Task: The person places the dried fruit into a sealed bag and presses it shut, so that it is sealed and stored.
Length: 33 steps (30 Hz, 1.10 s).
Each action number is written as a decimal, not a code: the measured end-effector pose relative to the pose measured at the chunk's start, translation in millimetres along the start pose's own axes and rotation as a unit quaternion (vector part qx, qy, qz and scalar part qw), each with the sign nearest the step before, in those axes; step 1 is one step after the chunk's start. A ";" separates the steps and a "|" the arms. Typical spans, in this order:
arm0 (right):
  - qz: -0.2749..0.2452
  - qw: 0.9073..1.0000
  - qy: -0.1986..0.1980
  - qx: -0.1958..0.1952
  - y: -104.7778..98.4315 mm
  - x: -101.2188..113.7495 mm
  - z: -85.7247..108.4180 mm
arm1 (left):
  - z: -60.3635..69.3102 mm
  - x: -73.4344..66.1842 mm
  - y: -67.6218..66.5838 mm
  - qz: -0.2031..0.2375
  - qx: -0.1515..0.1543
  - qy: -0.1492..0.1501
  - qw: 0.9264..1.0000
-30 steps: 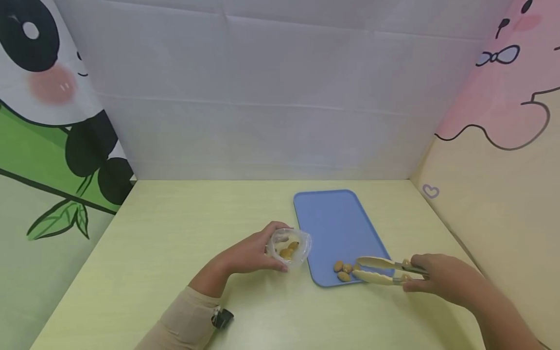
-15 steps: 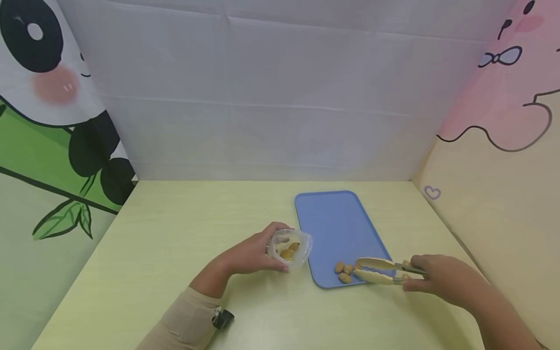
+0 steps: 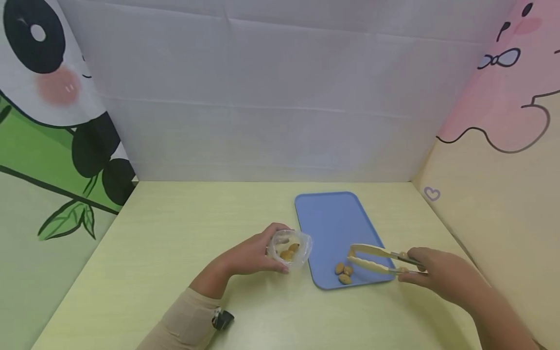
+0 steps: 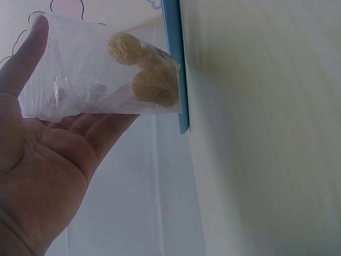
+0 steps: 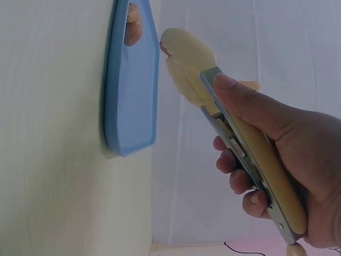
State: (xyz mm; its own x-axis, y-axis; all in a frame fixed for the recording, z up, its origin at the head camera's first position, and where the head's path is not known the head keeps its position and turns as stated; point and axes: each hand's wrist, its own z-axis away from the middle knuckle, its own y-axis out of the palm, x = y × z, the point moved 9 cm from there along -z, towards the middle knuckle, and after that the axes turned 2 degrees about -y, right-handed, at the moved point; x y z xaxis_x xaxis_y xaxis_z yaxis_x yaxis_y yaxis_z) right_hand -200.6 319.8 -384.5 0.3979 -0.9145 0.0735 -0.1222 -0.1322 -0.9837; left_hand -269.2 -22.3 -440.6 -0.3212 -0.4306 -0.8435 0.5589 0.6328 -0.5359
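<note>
Three nuts [image 3: 345, 279] on the tray [image 3: 332, 223], tongs [image 3: 369, 265] close by

From my station I see the right hand [image 3: 442, 273] clamped round the tongs, just right of the tray; their long axis runs leftward over its near end. Their tips look close together, but I cannot tell whether they pinch anything. The left hand [image 3: 253, 253] curls round a clear container [image 3: 304, 258] at the tray's left edge, more nuts inside; I cannot tell if container and tray touch.

I judge one relation decisive: across the tray, the container lies left of the tongs' tips, which reach nearer the three nuts than either hand.
</note>
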 end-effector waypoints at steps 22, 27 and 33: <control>-0.031 0.995 -0.019 -0.088 -18.2 17.3 -18.0 | -1.2 -2.0 2.8 0.000 0.004 -0.001 1.000; -0.041 0.988 -0.062 -0.133 -31.4 34.3 -20.4 | -1.4 -2.0 3.0 -0.002 0.002 0.000 1.000; -0.039 0.979 -0.102 -0.172 -41.1 54.0 -25.4 | -2.3 -0.2 4.7 0.002 0.008 0.005 1.000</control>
State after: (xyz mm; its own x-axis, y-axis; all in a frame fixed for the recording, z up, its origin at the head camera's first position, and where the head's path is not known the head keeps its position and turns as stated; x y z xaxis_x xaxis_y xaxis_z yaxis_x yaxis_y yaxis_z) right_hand -197.1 266.1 -335.9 0.5869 -0.8060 0.0768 -0.3689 -0.3506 -0.8608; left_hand -268.3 -17.8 -443.0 -0.3260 -0.4217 -0.8461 0.5720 0.6246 -0.5317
